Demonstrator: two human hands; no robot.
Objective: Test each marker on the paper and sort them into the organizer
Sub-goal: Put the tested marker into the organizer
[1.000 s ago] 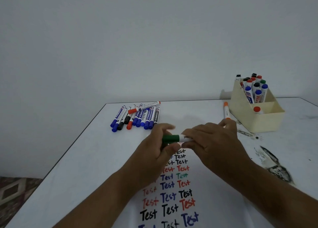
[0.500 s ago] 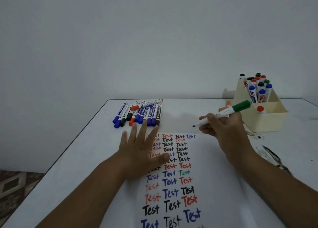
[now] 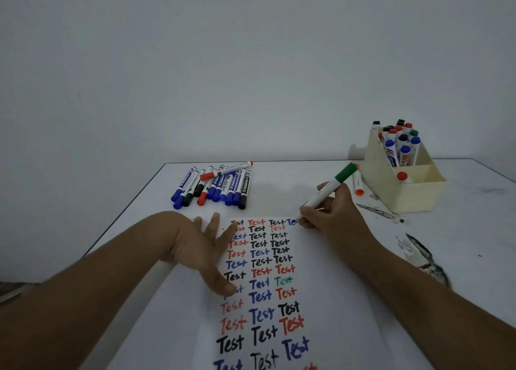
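One green marker pinched in right hand – left hand flat, fingers straight, on one paper.

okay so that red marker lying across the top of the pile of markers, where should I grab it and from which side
Pinch the red-capped marker mid-barrel on its white body, coming straight down from above. It lies crosswise on top of the marker pile, so its barrel is exposed and raised, while markers crowd it from beneath and on the near side. The left hand looks nearest, lying flat on the paper; the right hand holds the green marker.
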